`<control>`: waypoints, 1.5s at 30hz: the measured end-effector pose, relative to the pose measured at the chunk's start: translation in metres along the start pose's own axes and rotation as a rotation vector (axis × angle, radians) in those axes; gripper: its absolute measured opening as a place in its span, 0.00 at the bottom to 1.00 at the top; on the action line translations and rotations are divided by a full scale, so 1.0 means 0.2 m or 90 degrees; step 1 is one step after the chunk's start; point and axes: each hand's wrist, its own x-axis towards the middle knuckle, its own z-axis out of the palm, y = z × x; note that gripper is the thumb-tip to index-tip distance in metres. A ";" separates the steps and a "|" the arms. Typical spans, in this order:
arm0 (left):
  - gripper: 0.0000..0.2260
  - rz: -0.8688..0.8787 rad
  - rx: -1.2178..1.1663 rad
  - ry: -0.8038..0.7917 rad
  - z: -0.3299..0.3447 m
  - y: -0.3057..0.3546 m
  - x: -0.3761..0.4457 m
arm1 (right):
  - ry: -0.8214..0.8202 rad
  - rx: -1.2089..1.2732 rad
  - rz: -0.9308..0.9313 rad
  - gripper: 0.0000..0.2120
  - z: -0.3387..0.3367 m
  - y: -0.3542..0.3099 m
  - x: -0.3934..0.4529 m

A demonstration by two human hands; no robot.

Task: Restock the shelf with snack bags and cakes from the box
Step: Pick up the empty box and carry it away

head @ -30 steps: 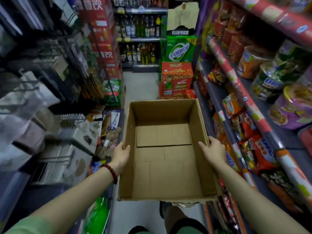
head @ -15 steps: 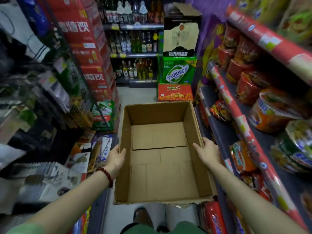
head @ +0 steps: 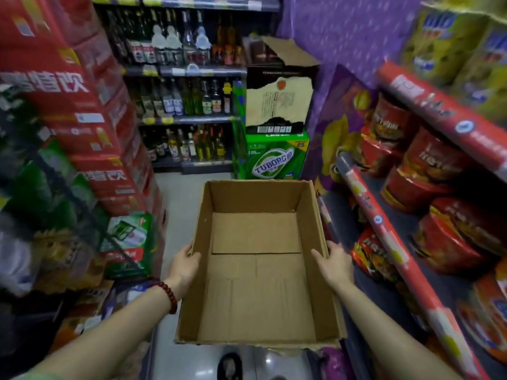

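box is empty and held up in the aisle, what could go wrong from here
The cardboard box is held only at its side walls by the left hand and right hand; a soft wall could buckle and the grip slip. It hides the floor ahead, so a trip seems possible. Its right edge runs close to the shelf rail and noodle bowls, which it might knock.

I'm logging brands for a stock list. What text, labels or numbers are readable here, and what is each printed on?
"TUBORG": green beer case behind the cardboard box.
"65": top right corner of the same case.
Large white Chinese characters on the red cartons at left: too blurred to transcribe.
Red noodle tubs, bottle labels, shelf-edge strips: print too blurred or small to read.
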 end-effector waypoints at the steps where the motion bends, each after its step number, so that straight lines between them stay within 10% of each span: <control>1: 0.20 0.003 -0.001 -0.001 0.02 0.05 0.07 | 0.003 -0.003 0.002 0.22 0.01 -0.02 0.07; 21: 0.20 -0.060 0.035 -0.021 0.49 0.51 1.09 | -0.053 -0.023 0.023 0.12 0.16 -0.30 1.37; 45: 0.18 -0.046 0.070 0.015 0.80 0.40 1.62 | -0.013 -0.081 0.011 0.12 0.54 -0.17 1.90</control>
